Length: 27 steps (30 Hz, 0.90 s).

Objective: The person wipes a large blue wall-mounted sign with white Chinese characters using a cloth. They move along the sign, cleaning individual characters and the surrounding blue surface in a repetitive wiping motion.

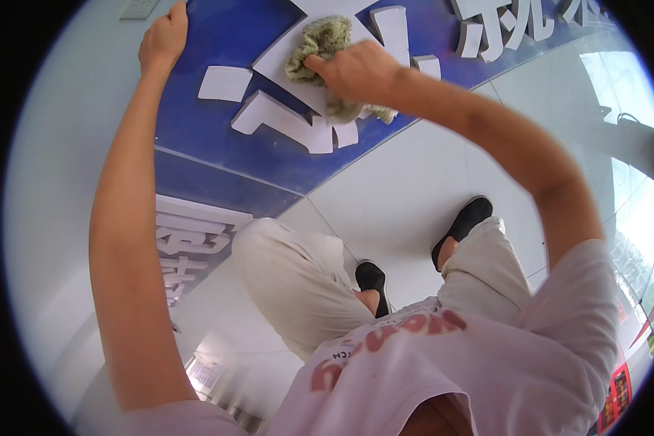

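A crumpled, greenish cloth (320, 45) is bunched in my right hand (363, 73), whose fingers are closed on it. The cloth presses on a large white raised character (291, 62) fixed to a blue signboard (203, 43); a loose end hangs down below my hand. Up at the left, my left hand (163, 42) is closed round the left edge of the board. Other white raised pieces stand out just below the cloth, among them an angled stroke (280, 120) and a small block (225, 83).
More white raised letters (501, 25) run along the board to the right. Pale tiles (407, 174) lie under my dark shoes (463, 225). A white wall (73, 167) with a socket plate (138, 9) rises at the left. Bright glass (618, 80) shows at the right.
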### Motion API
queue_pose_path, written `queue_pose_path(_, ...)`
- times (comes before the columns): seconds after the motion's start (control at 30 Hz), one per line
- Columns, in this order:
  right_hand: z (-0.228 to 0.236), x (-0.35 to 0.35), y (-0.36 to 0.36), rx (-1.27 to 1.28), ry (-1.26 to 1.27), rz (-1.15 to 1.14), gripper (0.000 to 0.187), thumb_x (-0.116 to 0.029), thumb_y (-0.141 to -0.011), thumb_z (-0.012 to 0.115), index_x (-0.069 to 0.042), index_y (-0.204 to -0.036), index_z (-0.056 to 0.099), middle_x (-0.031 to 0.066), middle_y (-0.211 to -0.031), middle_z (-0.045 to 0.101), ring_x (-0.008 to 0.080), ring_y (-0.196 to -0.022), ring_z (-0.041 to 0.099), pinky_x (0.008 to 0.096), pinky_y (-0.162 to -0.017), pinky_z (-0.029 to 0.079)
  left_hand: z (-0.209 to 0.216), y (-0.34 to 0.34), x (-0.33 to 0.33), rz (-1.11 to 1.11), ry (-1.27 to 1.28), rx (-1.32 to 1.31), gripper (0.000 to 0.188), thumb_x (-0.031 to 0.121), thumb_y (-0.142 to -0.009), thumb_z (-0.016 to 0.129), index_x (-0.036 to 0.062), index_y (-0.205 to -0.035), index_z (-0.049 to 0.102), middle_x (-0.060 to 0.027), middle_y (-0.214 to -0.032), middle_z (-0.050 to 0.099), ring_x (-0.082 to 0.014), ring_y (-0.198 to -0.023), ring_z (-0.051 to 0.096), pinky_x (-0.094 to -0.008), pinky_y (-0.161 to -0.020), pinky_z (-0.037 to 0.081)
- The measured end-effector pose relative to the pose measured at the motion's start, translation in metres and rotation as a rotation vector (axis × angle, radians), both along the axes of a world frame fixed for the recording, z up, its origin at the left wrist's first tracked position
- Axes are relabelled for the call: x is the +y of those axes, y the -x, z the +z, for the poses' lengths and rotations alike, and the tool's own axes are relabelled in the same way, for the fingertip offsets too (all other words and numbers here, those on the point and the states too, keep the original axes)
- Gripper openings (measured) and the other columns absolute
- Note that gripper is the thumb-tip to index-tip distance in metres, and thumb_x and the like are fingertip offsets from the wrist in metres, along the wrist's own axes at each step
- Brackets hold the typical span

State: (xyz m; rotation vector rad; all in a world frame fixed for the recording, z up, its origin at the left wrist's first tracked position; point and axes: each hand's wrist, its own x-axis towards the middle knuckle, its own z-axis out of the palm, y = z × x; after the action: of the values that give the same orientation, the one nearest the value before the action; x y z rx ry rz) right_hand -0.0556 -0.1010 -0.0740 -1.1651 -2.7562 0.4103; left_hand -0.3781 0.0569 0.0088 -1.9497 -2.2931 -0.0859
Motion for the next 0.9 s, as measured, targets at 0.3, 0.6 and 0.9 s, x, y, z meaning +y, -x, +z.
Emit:
queue_pose_path(0.3, -0.017, -0.021, -0.011, -0.086, 0.087, -0.232, 0.055, -0.011, -0.09, 0.052, -0.009, -0.141, 0.035, 0.0098, -0.071, 0.068, 0.0278, -0.06, 0.067, 0.0399, -0.05, 0.049, -0.004, -0.001, 0.002, -0.017, 0.022, -0.026, 0.075, 0.059, -0.09, 0.026, 0.0005, -0.108, 0.069, -0.0257, -0.111, 0.066, -0.0427, -0.111, 0.059, -0.0429, -0.096, 0.045)
queue_pose_path(0.6, -0.117, -0.117, -0.046, 0.071, 0.409, -0.567, 0.059, -0.024, -0.092, 0.048, -0.018, -0.147, 0.027, 0.0176, -0.073, 0.067, 0.0387, -0.062, 0.065, 0.052, -0.058, 0.049, -0.003, -0.039, -0.026, -0.059, -0.155, -0.077, 0.061, 0.044, -0.095, 0.035, -0.0038, -0.084, 0.07, -0.03, -0.094, 0.066, -0.0475, -0.096, 0.062, -0.0517, -0.089, 0.048)
queue_pose_path(0.9, -0.044, -0.085, -0.028, 0.837, 0.415, -0.815, 0.026, -0.024, -0.099, 0.055, -0.01, -0.115, 0.069, 0.008, -0.092, 0.062, 0.0181, -0.074, 0.055, 0.0268, -0.068, 0.045, -0.004, -0.028, -0.024, -0.086, -0.226, -0.069, 0.06, 0.046, -0.096, 0.037, -0.0035, -0.09, 0.07, -0.0295, -0.098, 0.066, -0.0462, -0.098, 0.062, -0.051, -0.09, 0.047)
